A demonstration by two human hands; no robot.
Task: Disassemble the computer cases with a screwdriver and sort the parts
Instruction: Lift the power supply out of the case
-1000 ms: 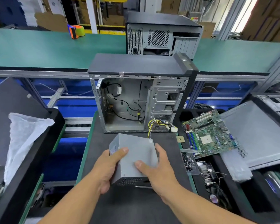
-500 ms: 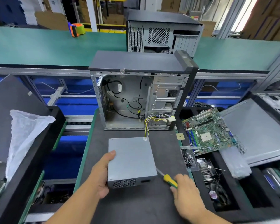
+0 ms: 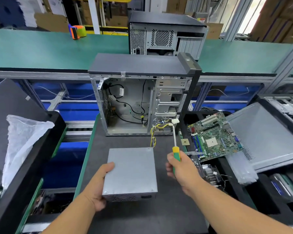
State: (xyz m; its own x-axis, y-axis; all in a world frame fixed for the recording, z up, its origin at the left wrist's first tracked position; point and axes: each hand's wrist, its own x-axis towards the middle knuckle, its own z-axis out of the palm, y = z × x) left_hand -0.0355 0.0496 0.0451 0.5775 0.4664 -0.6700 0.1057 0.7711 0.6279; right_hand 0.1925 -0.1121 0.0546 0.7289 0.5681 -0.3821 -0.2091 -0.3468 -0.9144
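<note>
Nearest, the person's left hand (image 3: 98, 186) is clamped on the near-left corner of the grey power supply (image 3: 131, 173), seemingly pinning it flat on the dark work mat (image 3: 142, 217), while the right hand (image 3: 181, 169) is wrapped tight round the green-and-yellow screwdriver (image 3: 176, 152), shaft pointing up and away. Behind it, the wire bundle (image 3: 155, 130) trails back into the open computer case (image 3: 139, 102), standing upright and largely stripped. A bare motherboard (image 3: 213, 137) lies to its right, apparently sorted.
</note>
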